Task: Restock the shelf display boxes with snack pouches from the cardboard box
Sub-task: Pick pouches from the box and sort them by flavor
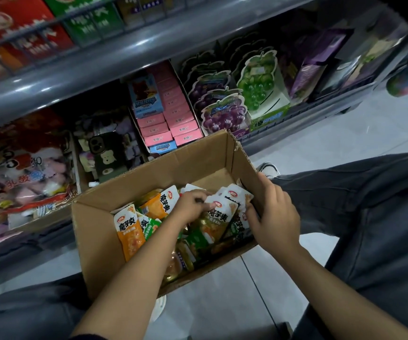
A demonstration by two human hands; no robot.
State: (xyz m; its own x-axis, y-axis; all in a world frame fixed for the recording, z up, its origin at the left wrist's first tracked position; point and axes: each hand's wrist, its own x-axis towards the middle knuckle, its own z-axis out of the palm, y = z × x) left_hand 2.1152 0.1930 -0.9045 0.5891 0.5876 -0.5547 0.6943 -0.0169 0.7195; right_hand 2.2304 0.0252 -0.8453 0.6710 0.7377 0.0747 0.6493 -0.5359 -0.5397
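Open cardboard box on the floor between two grey-trousered knees, half full of orange and green snack pouches. Left hand inside the box, fingers curled, pinching pouch tops. Right hand at the box's right wall, gripping a fanned bunch of pouches. Behind, shelf with pink cartons and grape-shaped packs.

The orange snack pouches in the cardboard box read 魔芋爽 in bold black characters, one near the box's left wall also marked 20g, while the pink cartons on the shelf read 果随心.
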